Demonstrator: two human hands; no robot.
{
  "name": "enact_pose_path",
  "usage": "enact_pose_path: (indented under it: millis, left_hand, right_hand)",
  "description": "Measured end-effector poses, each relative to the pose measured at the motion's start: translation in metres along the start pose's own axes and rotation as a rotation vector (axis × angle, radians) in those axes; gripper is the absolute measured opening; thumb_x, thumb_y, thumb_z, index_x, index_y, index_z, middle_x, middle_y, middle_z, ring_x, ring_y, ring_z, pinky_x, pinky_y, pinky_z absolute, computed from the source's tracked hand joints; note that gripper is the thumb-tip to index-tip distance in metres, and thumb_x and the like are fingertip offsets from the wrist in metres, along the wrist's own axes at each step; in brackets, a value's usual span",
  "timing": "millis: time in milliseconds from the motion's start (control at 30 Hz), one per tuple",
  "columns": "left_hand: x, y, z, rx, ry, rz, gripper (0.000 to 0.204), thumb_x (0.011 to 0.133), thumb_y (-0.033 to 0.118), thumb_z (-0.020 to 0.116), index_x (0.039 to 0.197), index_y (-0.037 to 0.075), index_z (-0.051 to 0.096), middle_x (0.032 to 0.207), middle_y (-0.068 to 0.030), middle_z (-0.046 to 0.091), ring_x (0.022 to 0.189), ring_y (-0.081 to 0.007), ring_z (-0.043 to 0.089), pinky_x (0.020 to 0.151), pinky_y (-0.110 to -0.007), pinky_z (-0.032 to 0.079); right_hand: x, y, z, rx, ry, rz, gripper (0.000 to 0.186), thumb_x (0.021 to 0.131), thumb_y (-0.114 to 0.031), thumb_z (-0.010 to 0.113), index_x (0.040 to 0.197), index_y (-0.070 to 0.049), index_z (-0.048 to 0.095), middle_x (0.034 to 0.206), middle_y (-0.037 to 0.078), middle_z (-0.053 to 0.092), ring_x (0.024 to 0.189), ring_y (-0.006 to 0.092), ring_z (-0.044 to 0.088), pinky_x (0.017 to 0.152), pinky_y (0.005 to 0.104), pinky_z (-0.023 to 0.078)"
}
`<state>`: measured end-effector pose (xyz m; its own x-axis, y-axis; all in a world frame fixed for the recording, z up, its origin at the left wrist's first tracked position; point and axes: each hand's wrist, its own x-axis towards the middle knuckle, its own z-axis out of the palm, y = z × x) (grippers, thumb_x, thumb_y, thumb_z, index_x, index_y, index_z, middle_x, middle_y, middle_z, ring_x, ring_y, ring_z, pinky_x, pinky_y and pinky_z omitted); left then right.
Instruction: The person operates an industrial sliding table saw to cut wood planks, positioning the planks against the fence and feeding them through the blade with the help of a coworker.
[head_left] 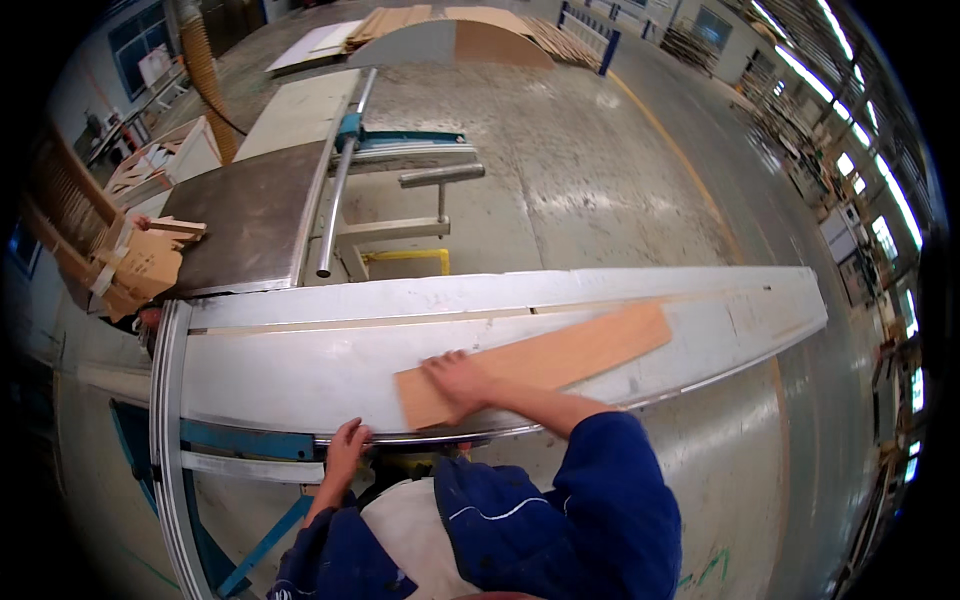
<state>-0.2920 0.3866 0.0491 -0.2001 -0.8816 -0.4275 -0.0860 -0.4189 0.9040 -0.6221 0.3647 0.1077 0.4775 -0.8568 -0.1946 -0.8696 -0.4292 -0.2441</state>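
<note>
1. A long, pale table point(300, 365) stretches before the person, a narrow slot along it.
2. Beyond its left part lies a dark metal plate point(245, 215).
3. The wooden board point(570, 350) lies flat on the table, its long axis slanting from near left to far right, angled against the slot.
4. The right hand point(460, 385) rests over the board's left end; whether its fingers close around the edges cannot be told.
5. The left hand point(348, 445), fingers bent, is at the table's near edge; its grip is unclear.
</note>
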Motion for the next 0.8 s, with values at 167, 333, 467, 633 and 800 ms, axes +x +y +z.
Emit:
enact_pose_path:
  millis: [167,333,467,633,800]
  left_hand:
    - [-0.022,0.043,0.003,-0.363,0.044,0.04,0.041,0.097,0.027,0.063,0.125,-0.001,0.055,0.111,-0.0129,0.064,0.098,-0.0253,0.067,0.074,-0.04,0.061]
    - [-0.039,0.045,-0.055,-0.321,0.252,0.069,0.041,0.098,0.034,0.06,0.124,0.002,0.057,0.105,-0.0106,0.066,0.095,-0.0242,0.068,0.066,-0.038,0.06]
    - [-0.056,0.034,-0.118,-0.396,0.355,0.047,0.042,0.1,0.038,0.058,0.125,0.004,0.058,0.107,-0.0085,0.067,0.089,-0.0196,0.067,0.067,-0.035,0.058]
    - [-0.1,0.003,-0.18,-0.512,0.618,-0.05,0.037,0.102,0.042,0.055,0.12,0.009,0.06,0.095,-0.0046,0.067,0.077,-0.016,0.065,0.063,-0.028,0.054]
    - [-0.126,-0.008,-0.186,-0.634,0.747,-0.024,0.034,0.104,0.041,0.052,0.12,0.012,0.06,0.094,-0.0026,0.066,0.075,-0.0141,0.061,0.067,-0.027,0.051]
  right_hand:
    - [0.063,-0.1,-0.029,0.138,0.25,-0.197,0.12,0.052,-0.057,0.087,0.145,0.003,0.039,0.139,0.022,0.049,0.121,0.0392,0.051,0.103,0.0498,0.039]
    - [0.076,-0.117,-0.025,0.036,0.29,-0.33,0.114,0.061,-0.063,0.082,0.147,-0.001,0.039,0.153,0.025,0.036,0.139,0.0439,0.037,0.116,0.0552,0.029]
    - [0.037,-0.091,-0.028,0.045,0.192,-0.298,0.1,0.073,-0.058,0.077,0.148,-0.004,0.039,0.156,0.022,0.033,0.145,0.0438,0.03,0.12,0.0575,0.02]
    - [-0.001,-0.062,0.008,0.039,0.149,-0.151,0.089,0.081,-0.054,0.072,0.151,-0.011,0.039,0.154,0.017,0.04,0.143,0.0414,0.034,0.12,0.0567,0.019]
    - [-0.002,-0.033,0.01,0.062,0.088,-0.124,0.081,0.083,-0.052,0.073,0.151,-0.021,0.042,0.153,0.017,0.042,0.143,0.0395,0.036,0.119,0.0587,0.02]
